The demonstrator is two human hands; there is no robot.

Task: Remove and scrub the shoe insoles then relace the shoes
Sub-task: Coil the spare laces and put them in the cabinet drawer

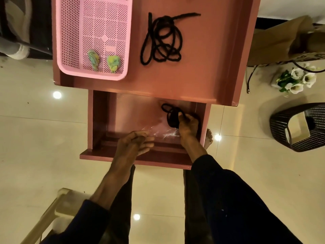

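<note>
Two black laces are showing, both thick and fuzzy-looking; one lace (161,39) is lying in loose tangled loops on the pinkish-brown table (211,67) at 12 o'clock; the second lace (171,114) is sitting bunched in the open drawer (123,117) near centre. The right hand (188,124) is pinching this second lace, fingers curled round it; the left hand (133,143), at 7 o'clock from it, is lying over the drawer's front with fingers stretched out, gripping nothing. One pink perforated basket (91,74) at 10 o'clock is holding two small insoles, one greenish insole (94,59) and one yellowish insole (114,63), mottled, side by side; one clear plastic sheet (161,131) is lying in the drawer.
</note>
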